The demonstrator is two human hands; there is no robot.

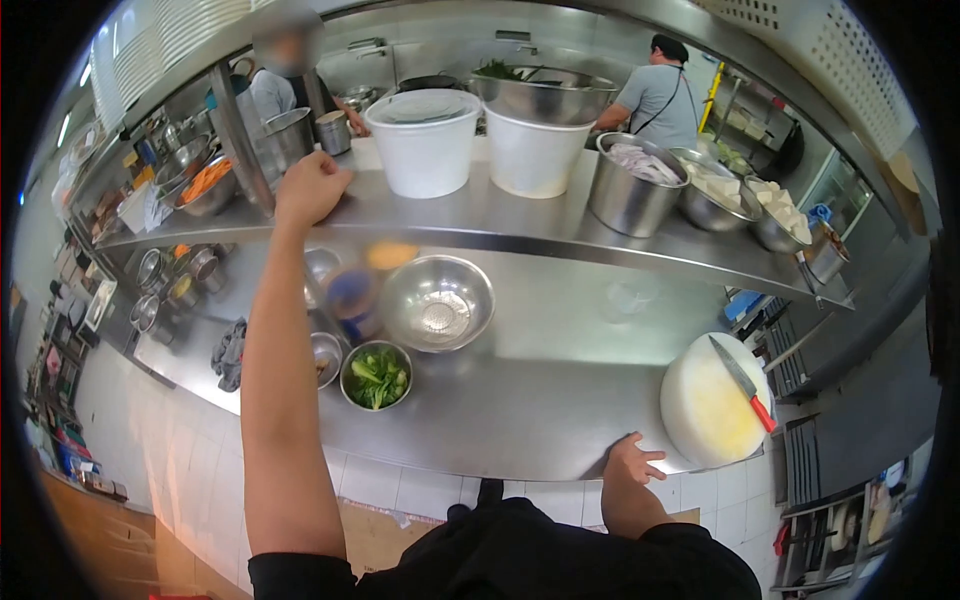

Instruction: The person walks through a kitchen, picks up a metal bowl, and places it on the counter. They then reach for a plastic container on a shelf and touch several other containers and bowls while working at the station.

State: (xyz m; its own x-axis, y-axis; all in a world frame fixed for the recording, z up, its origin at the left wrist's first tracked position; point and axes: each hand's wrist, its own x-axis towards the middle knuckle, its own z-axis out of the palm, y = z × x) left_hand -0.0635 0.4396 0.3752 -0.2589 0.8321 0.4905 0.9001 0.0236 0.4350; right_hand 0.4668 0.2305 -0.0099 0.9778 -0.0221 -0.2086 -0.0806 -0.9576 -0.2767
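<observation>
My left hand point(312, 188) reaches up to the metal shelf point(430, 215), with its fingers curled closed. Whatever they hold, if anything, is hidden. Beside it are a tall metal pot point(288, 140) and a lidded white tub point(420, 150). At the front edge of the steel table point(500, 420), my right hand point(635, 460) is open, fingers apart. Nearest to it is a round white cutting board point(695, 405), on which a red-handled knife point(740, 380) lies.
On the table are a steel bowl point(440, 300), a bowl of green vegetables point(376, 376) and a grey cloth point(229, 355). The shelf also carries a second white tub point(535, 160) and several filled metal containers. Two people stand beyond it, one in a grey shirt point(665, 100).
</observation>
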